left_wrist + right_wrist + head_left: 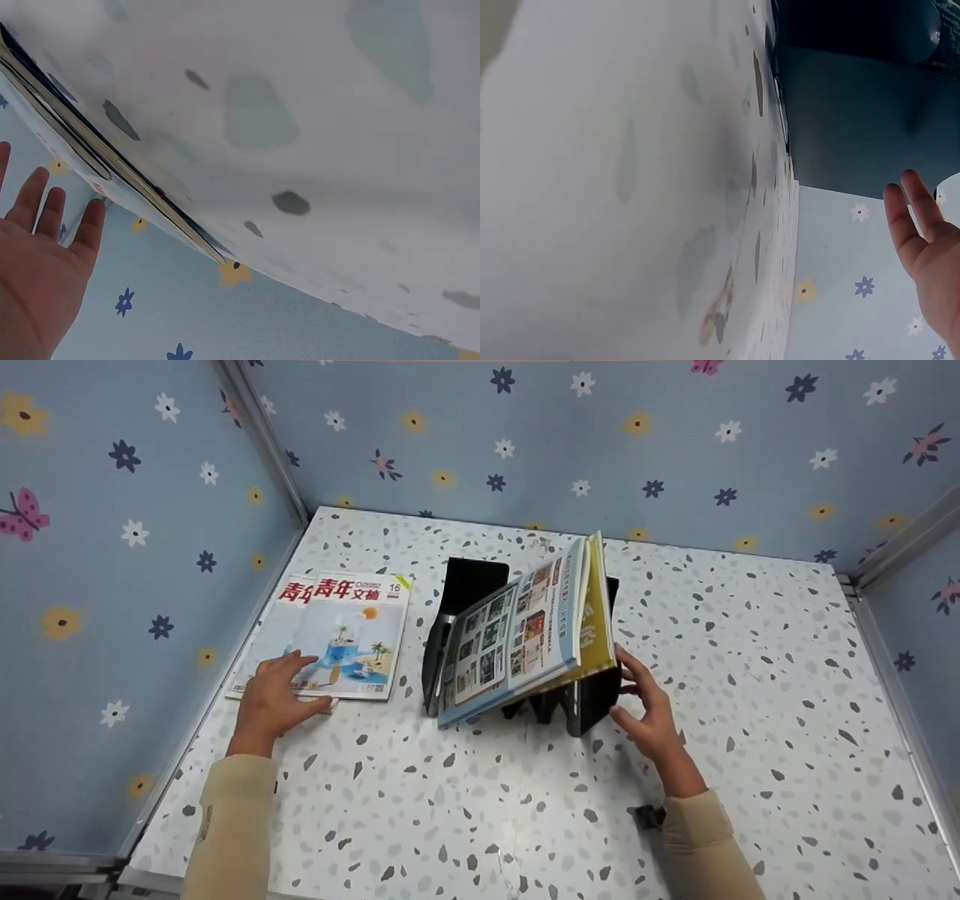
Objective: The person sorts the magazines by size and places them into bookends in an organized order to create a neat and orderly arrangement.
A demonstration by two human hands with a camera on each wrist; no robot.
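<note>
Two overlapping magazines, the upper one with a beach picture, lie flat on the left of the table. My left hand hovers at their near left corner with fingers spread. In the left wrist view the same hand is beside the magazines' page edges, holding nothing. Several thin books lean tilted in a black book stand. My right hand is at the stand's right panel; its extended fingers lie close to that panel, and contact is unclear.
A speckled white table carries everything. Blue flowered panels wall it at the back and both sides, with metal frame posts at the corners. A small black object shows by my right sleeve.
</note>
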